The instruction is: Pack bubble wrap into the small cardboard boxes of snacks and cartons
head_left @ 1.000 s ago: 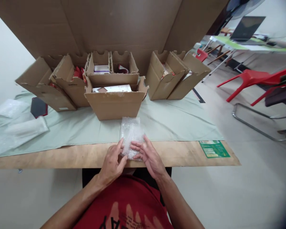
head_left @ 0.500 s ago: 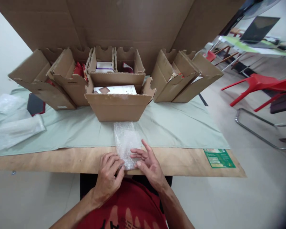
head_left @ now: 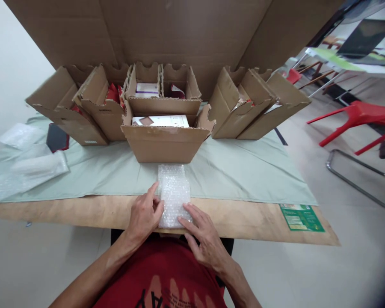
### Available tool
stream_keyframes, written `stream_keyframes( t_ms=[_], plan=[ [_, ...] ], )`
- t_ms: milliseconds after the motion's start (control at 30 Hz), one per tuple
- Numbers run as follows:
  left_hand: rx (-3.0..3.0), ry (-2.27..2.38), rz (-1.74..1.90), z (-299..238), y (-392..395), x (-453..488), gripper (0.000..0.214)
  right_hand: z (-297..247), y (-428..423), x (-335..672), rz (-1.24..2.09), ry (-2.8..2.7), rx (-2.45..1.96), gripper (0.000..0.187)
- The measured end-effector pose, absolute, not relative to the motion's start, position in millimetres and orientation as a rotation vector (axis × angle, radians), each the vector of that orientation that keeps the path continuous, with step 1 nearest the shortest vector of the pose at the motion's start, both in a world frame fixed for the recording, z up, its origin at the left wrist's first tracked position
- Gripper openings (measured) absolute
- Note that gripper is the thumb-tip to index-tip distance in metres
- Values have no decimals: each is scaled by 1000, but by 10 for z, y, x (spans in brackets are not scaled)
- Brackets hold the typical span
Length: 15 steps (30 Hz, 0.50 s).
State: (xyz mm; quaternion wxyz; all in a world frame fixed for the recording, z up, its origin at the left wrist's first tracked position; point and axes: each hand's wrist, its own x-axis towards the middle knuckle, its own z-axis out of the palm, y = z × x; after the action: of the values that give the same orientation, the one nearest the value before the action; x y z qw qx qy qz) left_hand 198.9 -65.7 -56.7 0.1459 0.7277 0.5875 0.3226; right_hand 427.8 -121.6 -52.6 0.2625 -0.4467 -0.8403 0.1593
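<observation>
A flat, narrow piece of bubble wrap point(head_left: 174, 194) lies lengthwise before me, its near end at the table's front edge and its far end by a cardboard box. At its left edge rests my left hand point(head_left: 145, 214), index finger stretched forward and the other fingers loosely bent; it grips nothing. My right hand point(head_left: 205, 237) lies palm down at the lower right, its spread fingertips touching the right edge of the wrap. Whether anything is inside the wrap I cannot tell.
Beyond the wrap stands a cardboard box point(head_left: 164, 145) holding white cartons. Several more open boxes point(head_left: 91, 122) stand behind and to both sides. Loose bubble wrap point(head_left: 40, 169) and a dark, flat, red-edged item point(head_left: 57, 137) lie left. A green printed sheet point(head_left: 301, 218) is at right.
My right hand has turned palm down and lowered its fingers onto the wrap's right edge. My left hand has slid forward along the left edge, extending its index finger. The view has shifted slightly.
</observation>
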Motion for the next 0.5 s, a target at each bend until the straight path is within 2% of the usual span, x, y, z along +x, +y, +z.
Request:
stream_keyframes(
  t_ms=[133,300,500],
  plan=[
    [2143,1719,910,-601,-619,2021,51,-537,-1193,4263,415,-2277,-1207,51],
    [2319,1730,780,-530,-653,1946,45,-562,-1095,4233,348,-2308,-1197,40],
    [2337,1247,884,-219,-896,1766,43,-429,-950,4225,506,-2236,-1175,33]
  ],
)
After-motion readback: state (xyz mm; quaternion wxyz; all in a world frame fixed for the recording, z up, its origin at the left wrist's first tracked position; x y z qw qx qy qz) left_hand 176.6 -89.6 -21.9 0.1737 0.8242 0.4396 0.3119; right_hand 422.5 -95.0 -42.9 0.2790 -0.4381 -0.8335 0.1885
